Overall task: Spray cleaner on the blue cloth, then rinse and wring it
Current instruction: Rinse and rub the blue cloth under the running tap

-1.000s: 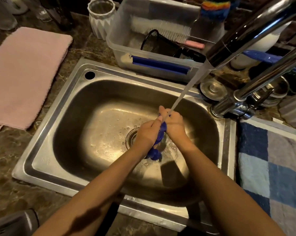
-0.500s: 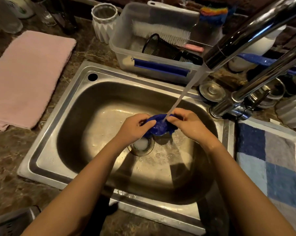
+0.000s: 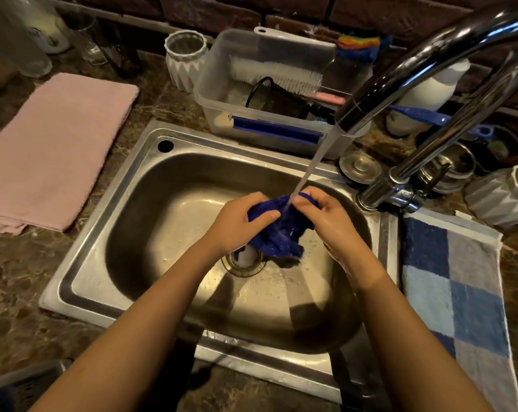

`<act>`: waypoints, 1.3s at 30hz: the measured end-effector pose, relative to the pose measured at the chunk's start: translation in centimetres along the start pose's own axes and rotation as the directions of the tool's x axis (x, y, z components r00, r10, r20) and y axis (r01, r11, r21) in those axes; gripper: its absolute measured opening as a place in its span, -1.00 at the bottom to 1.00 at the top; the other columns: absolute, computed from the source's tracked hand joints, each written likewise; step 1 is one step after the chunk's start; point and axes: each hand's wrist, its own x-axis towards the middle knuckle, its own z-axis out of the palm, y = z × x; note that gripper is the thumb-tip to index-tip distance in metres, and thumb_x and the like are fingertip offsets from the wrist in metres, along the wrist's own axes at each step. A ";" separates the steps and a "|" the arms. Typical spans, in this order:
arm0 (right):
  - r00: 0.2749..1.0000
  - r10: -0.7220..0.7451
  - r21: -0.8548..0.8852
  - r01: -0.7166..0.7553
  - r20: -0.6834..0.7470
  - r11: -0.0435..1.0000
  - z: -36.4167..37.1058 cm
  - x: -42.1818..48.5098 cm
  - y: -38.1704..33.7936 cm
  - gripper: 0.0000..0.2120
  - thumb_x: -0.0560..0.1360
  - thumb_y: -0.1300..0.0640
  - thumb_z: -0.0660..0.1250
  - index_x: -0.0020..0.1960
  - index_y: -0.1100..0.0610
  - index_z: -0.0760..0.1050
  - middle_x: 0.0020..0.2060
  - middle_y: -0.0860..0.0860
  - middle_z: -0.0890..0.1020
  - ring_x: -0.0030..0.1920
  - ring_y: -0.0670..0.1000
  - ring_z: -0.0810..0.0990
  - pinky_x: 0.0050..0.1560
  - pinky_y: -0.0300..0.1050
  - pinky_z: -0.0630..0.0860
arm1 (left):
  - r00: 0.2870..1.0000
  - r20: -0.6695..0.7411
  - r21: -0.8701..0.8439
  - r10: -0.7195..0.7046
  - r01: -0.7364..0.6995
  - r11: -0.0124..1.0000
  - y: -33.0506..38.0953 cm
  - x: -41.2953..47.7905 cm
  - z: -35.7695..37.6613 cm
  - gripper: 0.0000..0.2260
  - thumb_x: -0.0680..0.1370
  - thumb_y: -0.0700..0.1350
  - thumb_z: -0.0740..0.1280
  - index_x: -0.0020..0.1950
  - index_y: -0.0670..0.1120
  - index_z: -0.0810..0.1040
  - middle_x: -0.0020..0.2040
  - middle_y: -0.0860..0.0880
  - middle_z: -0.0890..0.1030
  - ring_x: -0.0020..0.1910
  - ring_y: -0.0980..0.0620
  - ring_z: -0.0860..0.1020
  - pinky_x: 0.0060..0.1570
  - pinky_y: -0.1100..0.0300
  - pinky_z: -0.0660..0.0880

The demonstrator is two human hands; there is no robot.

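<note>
Here, both hands (image 3: 236, 224) (image 3: 323, 215) grip the blue cloth (image 3: 278, 237) inside the sink (image 3: 82, 257).

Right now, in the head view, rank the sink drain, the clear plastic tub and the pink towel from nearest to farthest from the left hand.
1. The sink drain: just below the left hand, which has its grip on the blue cloth.
2. The clear plastic tub: behind the sink, up and slightly right.
3. The pink towel: far out to the left.
</note>
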 end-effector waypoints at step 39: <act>0.925 0.330 0.292 -0.268 -0.190 0.918 2.0 1.4 -2.0 -0.63 0.60 -0.16 0.00 -0.07 0.02 0.47 -0.15 0.12 0.57 -0.14 0.05 0.55 -0.15 -0.16 0.45 | 0.911 0.244 -0.886 -0.331 0.348 0.307 3.6 0.6 3.9 -0.72 0.52 0.02 0.32 0.13 -0.12 0.51 -0.30 -0.04 0.54 -0.41 0.09 0.49 -0.37 0.26 0.45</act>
